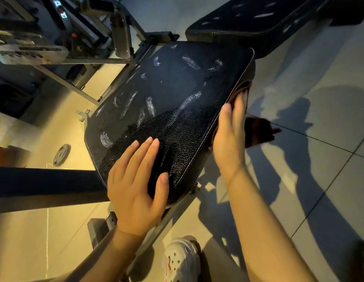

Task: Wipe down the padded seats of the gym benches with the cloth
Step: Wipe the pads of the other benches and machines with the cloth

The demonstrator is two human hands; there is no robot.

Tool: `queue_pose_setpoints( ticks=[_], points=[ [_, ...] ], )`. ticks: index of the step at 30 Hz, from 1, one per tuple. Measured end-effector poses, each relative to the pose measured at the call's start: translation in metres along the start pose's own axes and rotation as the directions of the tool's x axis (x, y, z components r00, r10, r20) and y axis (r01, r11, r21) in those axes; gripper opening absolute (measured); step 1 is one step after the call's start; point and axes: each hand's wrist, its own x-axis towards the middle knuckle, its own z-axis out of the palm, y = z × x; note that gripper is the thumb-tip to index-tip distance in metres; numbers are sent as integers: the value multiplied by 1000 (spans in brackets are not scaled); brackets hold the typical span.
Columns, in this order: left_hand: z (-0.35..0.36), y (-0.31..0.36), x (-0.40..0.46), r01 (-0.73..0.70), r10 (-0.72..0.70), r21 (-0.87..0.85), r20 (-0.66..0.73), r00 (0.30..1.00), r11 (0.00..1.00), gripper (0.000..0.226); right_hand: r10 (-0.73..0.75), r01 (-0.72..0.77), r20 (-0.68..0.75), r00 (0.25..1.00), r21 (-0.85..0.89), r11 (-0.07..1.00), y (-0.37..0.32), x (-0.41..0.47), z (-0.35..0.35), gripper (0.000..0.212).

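Note:
A black padded bench seat (pixel 173 94), cracked and worn with pale scuffs, fills the middle of the head view. My left hand (pixel 136 180) lies flat on its near end, fingers straight. Along the seat's right side edge my right hand (pixel 231 135) presses a dark cloth (pixel 256 131) against the padding, fingers straight. Part of the cloth hangs out below and to the right of that hand; the rest is hidden under the palm. A second black pad (pixel 256 19), the backrest, rises at the upper right.
The bench's metal frame (pixel 124 37) and other gym machinery crowd the upper left. A small weight plate (pixel 62 152) lies on the tiled floor at left. A dark padded bar (pixel 45 186) crosses at left. My light clog shoe (pixel 181 261) stands below the seat.

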Motion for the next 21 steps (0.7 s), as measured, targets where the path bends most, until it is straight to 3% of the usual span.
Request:
queue_pose_setpoints(
  ticks=[5,15,21],
  points=[
    [0,3,0,5,-5,-26,-11,1000,1000,48,13,-9,44,999,-72,997,-2,-64,17,67],
    [1,1,0,-17,17,-15,-13,1000,1000,46,42,-48,-83,996,-67,997,-17,82,-1,58],
    [1,1,0,-15,15,-19,-8,1000,1000,47,-40,36,-47,998,-101,994,-14,21,7,66]
  ],
)
